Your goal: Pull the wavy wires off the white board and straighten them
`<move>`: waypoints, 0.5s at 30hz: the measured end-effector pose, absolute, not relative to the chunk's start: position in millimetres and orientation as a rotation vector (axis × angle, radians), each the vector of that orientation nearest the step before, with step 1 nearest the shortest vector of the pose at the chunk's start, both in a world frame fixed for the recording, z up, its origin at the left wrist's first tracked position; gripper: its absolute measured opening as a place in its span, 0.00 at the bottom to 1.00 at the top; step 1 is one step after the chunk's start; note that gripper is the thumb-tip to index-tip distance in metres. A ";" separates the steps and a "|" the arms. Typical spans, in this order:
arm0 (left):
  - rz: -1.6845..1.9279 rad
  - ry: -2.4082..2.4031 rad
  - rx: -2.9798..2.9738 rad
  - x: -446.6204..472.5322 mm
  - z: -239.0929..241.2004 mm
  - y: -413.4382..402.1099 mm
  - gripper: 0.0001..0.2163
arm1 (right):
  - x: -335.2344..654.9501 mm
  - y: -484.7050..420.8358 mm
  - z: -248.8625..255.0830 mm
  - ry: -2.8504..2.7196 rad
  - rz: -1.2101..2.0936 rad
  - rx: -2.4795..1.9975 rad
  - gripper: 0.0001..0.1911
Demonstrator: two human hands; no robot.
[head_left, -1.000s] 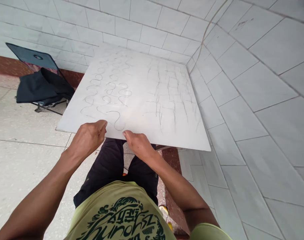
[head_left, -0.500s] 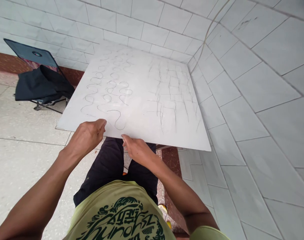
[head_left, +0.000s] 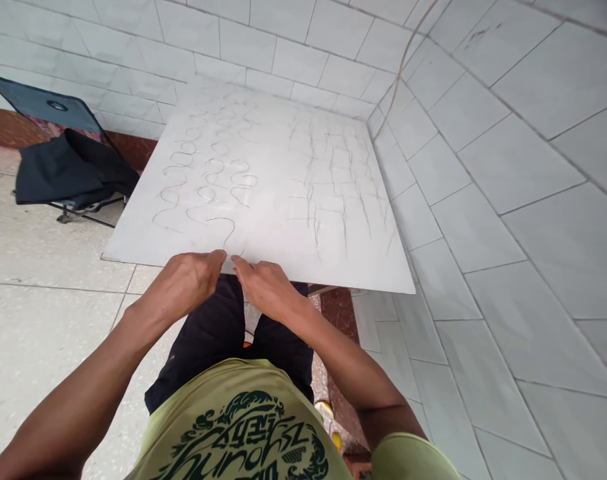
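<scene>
A large white board lies flat in front of me, marked with wavy lines on its left half and straight cracked-looking lines on its right half. At the board's near edge my left hand has its fingers curled and pinched. My right hand is right beside it, fingertips pinched too, almost touching the left. Both sets of fingertips meet at the lower end of the nearest wavy line. Whether they hold something thin there I cannot make out.
A folding chair with dark cloth draped over it stands at the left on the speckled floor. White tiled walls run behind and to the right of the board. A thin cable hangs along the wall corner.
My two hands have come together at the board's near edge; the right hand slid left toward the left one. The view has shifted slightly.
</scene>
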State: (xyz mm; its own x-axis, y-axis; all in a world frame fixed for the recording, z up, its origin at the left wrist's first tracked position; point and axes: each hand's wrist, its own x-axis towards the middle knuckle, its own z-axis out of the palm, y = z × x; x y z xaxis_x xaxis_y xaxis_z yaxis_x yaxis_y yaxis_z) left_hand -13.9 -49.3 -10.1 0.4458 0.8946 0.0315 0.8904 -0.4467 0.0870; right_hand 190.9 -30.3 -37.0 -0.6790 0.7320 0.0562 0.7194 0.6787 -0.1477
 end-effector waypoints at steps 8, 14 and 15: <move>0.103 1.613 2.595 -13.7 -11.0 -48.5 0.12 | 190.3 -32.6 -51.8 -2.610 0.473 -1.219 0.27; 0.111 1.585 2.598 -13.7 -12.0 -48.9 0.13 | 188.0 -34.6 -59.0 -2.617 0.438 -1.213 0.29; 0.114 1.587 2.599 -13.4 -12.8 -48.6 0.13 | 186.8 -34.6 -59.6 -2.625 0.440 -1.221 0.30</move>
State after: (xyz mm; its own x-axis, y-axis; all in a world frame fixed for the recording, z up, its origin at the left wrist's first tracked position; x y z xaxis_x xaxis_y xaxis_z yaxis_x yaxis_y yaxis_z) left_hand -13.4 -48.6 -12.8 0.4561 0.8898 0.0147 0.8828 -0.4545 0.1190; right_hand 186.8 -34.6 -59.6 -0.6336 0.7708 0.0661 0.7071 0.6117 -0.3548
